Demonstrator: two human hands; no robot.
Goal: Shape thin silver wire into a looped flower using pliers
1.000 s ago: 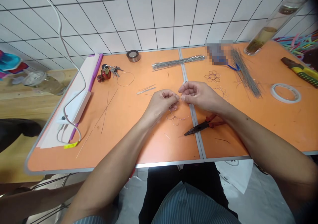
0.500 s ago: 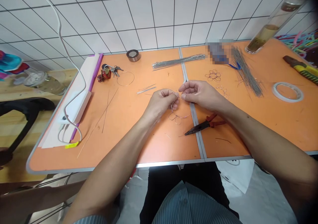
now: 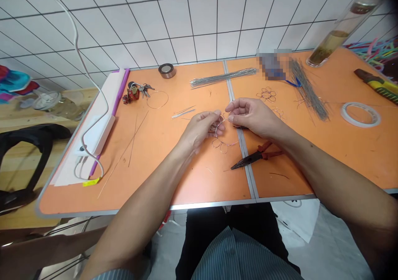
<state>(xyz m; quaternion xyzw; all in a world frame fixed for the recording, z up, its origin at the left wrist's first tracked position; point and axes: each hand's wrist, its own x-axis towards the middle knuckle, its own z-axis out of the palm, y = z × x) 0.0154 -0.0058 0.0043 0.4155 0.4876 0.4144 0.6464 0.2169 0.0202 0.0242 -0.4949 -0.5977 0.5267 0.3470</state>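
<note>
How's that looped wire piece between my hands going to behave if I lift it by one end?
The looped wire piece will probably flex easily yet spring back, since its strands look thin but its loops hold their round shape. It's likely very light, judging by the delicate pinch of your left hand and right hand. Its open loops might snag.

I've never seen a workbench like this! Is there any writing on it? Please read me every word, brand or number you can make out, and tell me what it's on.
No words, brands or numbers can be read here.
Small yellow label: too small and blurred to read.
Small padlock: any marks are too small to read.
Yellow and green tool handle: nothing readable.
Pixelated patch at the back of the table: blurred out, unreadable.
</note>
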